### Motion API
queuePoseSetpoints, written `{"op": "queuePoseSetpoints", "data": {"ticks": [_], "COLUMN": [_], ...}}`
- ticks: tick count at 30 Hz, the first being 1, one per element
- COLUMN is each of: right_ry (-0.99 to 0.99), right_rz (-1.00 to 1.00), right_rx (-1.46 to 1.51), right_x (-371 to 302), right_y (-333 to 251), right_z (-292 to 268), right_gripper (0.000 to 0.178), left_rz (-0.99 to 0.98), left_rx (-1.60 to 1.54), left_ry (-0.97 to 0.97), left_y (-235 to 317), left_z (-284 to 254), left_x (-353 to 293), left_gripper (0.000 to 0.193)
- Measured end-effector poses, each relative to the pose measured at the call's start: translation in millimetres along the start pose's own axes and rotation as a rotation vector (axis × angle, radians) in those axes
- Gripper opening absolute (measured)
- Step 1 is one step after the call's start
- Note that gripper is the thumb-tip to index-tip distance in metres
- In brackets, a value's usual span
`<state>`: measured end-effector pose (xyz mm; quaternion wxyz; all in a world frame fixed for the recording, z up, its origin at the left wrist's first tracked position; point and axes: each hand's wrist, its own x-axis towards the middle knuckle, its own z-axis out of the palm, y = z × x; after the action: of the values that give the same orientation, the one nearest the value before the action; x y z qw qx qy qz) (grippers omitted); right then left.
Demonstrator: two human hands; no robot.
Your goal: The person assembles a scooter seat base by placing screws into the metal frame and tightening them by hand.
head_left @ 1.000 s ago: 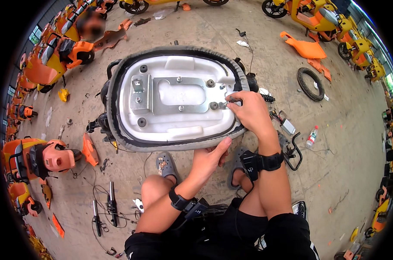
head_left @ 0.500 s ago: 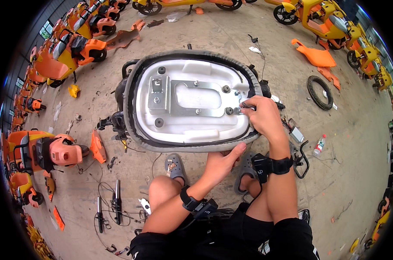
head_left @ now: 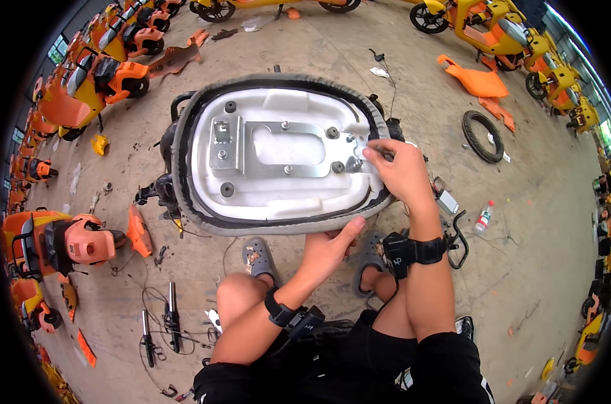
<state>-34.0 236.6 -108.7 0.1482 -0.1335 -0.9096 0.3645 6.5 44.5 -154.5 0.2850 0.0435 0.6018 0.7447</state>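
A scooter seat (head_left: pixel 235 145) lies upside down before me, its white plastic underside up and a grey cover edge round it. A silver metal bracket (head_left: pixel 245 168) is fastened to it with nuts; several black rubber bumpers (head_left: pixel 227 189) stand around. At the seat's right end, my right hand (head_left: pixel 401 174) is closed in a pinch beside two small bolts (head_left: pixel 354 163); whatever is between its fingertips is hidden. My left hand (head_left: pixel 329 250) grips the near rim, thumb at the edge and fingers partly hidden underneath.
Dark scooter parts (head_left: pixel 163 190) show under the seat. On the floor lie two shock absorbers (head_left: pixel 173 316) with cables, an orange panel (head_left: pixel 139 231), a tire (head_left: pixel 482 137), a plastic bottle (head_left: pixel 484 217) and a bent black bar (head_left: pixel 457 246). Orange and yellow scooters (head_left: pixel 100 94) line the sides.
My right fingers have shifted slightly up and off the nearer bolt, which now shows more fully. The left hand keeps its hold on the rim. The whole view has shifted a little.
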Motion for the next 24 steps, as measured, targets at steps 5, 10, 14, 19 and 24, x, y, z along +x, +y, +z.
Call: {"op": "queuePoseSetpoints", "data": {"ticks": [5, 10, 14, 19, 24], "right_ry": [-0.03, -0.027, -0.034, -0.111, -0.072], "right_rz": [0.037, 0.115, 0.013, 0.01, -0.102], "right_rx": [0.239, 0.102, 0.086, 0.018, 0.098], "right_x": [1, 2, 0, -3, -4], "right_y": [6, -5, -1, -3, 1], "right_z": [10, 1, 5, 3, 9], "right_gripper": [0.027, 0.03, 0.029, 0.027, 0.024], "left_rz": [-0.007, -0.004, 0.027, 0.004, 0.008], "left_rx": [-0.016, -0.002, 0.03, -0.008, -0.003], "left_ry": [-0.017, -0.014, -0.006, -0.025, -0.022], "left_y": [-2, 2, 2, -1, -1], "left_z": [-1, 0, 1, -2, -2], "left_x": [2, 0, -1, 1, 1], "left_gripper": [0.038, 0.037, 0.035, 0.038, 0.038]}}
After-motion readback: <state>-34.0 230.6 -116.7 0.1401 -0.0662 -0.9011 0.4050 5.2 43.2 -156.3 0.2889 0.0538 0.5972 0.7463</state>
